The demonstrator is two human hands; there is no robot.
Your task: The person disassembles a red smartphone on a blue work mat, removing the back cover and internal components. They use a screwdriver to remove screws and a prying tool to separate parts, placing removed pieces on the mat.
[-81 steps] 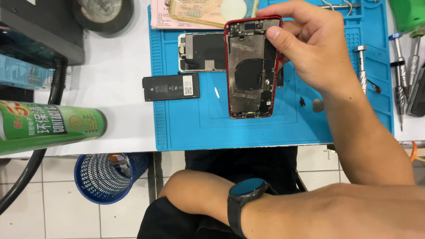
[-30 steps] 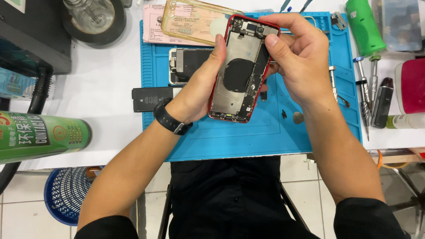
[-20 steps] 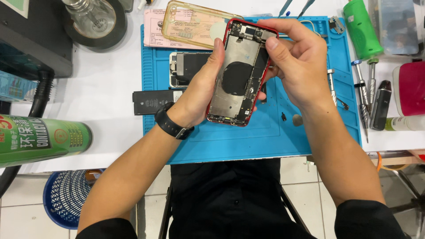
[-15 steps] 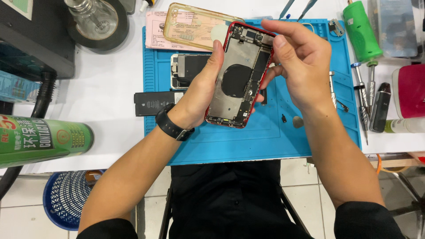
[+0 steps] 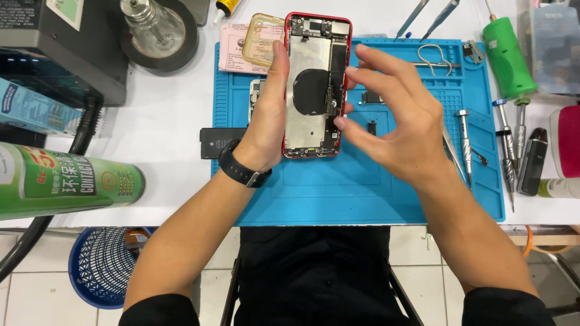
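Observation:
A red phone housing (image 5: pixel 315 84) with its insides exposed is held upright above the blue work mat (image 5: pixel 362 187). My left hand (image 5: pixel 269 118), with a black watch on the wrist, grips the housing along its left edge. My right hand (image 5: pixel 396 118) hovers just to the right of it, fingers spread, fingertips close to the housing's right edge and holding nothing that I can see. A black battery (image 5: pixel 214 142) lies at the mat's left edge, partly hidden by my left wrist. Another phone part (image 5: pixel 255 96) lies behind my left hand.
Screwdrivers (image 5: pixel 465 145) and tweezers (image 5: pixel 423 15) lie on the right and top of the mat. A green cylinder tool (image 5: pixel 506 57) stands at top right, a green spray can (image 5: pixel 66 184) at left, a clear yellowish phone case (image 5: pixel 263 39) at top.
My left hand came up and took the housing's left edge. The housing was set upright, and my right hand let go of it and opened beside it.

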